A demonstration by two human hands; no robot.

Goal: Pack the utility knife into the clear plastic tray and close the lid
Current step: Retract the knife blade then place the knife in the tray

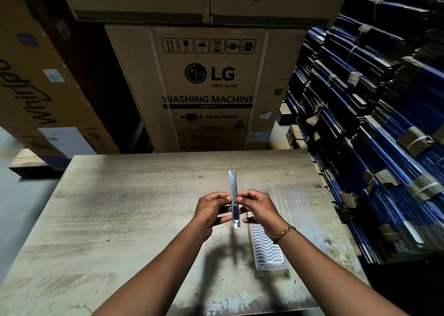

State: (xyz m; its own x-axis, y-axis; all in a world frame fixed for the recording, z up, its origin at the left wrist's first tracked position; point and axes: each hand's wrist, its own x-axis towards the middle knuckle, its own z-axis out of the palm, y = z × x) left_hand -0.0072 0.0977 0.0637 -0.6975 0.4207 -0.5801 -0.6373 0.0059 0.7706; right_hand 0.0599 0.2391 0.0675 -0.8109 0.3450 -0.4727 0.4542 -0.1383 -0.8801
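Note:
Both hands hold a slim utility knife upright above the middle of the wooden table, its metal end pointing away from me. My left hand pinches its lower body from the left. My right hand, with a gold bracelet on the wrist, pinches it from the right. The clear plastic tray lies open on the table just right of the hands, its wavy moulded half nearer to me. Its flat lid is folded out to the right.
A tall cardboard washing-machine box stands behind the table's far edge, with more cartons stacked above and to the left. Bundles of flat blue cardboard are piled high along the table's right edge. The floor shows at the left.

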